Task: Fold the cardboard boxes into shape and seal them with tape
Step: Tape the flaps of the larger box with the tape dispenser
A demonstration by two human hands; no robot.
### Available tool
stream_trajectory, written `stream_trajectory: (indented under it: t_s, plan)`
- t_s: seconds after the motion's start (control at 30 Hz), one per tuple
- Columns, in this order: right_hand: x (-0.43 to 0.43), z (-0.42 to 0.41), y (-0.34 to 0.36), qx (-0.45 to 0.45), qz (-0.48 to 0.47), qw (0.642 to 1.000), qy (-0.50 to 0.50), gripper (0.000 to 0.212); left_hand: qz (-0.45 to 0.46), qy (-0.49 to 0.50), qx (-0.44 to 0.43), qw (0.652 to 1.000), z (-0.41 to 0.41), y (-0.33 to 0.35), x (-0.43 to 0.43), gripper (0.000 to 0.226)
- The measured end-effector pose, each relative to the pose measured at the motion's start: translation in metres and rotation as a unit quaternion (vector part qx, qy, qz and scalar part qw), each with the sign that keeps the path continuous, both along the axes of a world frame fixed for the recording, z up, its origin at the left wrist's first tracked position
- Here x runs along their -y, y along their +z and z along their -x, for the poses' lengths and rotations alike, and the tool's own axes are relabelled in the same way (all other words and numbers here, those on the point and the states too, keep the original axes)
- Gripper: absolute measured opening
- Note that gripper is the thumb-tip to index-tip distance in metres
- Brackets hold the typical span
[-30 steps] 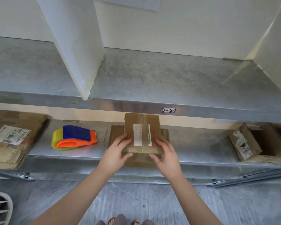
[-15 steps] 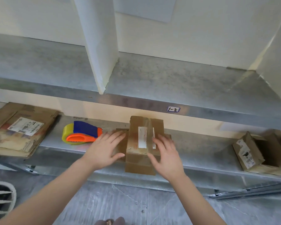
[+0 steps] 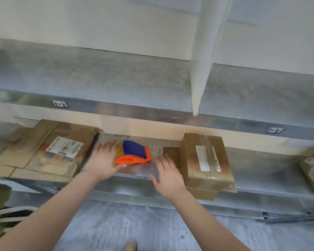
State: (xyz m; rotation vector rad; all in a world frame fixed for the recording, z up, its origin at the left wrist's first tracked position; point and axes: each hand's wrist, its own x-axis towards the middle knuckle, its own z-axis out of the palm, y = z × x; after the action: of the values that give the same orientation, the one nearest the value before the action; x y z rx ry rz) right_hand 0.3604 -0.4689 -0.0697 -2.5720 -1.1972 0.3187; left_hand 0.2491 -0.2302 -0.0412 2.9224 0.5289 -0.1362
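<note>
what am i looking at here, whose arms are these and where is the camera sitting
There is no machine here. These are a person's two bare arms, filmed by one wide camera worn on their head, looking down at a metal shelf. The left hand takes hold of the orange and blue tape dispenser at its roll end. The right hand is open and holds nothing. It is beside a taped cardboard box that sits on a flat piece of cardboard. A stack of flattened boxes lies to the left.
</note>
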Motion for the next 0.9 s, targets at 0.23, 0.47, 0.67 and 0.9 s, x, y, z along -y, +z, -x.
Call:
stream_trajectory:
  t_s: [0.23, 0.47, 0.67, 0.9]
  plan:
    - [-0.01, -0.003, -0.022, -0.046, 0.08, 0.992, -0.087, 0.073, 0.121, -0.022, -0.011, 0.992, -0.031, -0.003, -0.017, 0.112]
    - [-0.016, -0.007, -0.018, -0.015, 0.095, 0.991, -0.096, 0.071, 0.128, -0.082, 0.015, 0.988, -0.037, -0.009, -0.028, 0.083]
    - [-0.011, -0.002, -0.002, 0.002, 0.055, 0.993, -0.104, 0.068, 0.123, -0.127, 0.007, 0.984, -0.023, -0.002, -0.027, 0.075]
    - [0.012, 0.003, 0.017, -0.012, 0.002, 0.996, -0.094, 0.065, 0.14, -0.099, 0.068, 0.983, -0.018, 0.035, -0.017, 0.072]
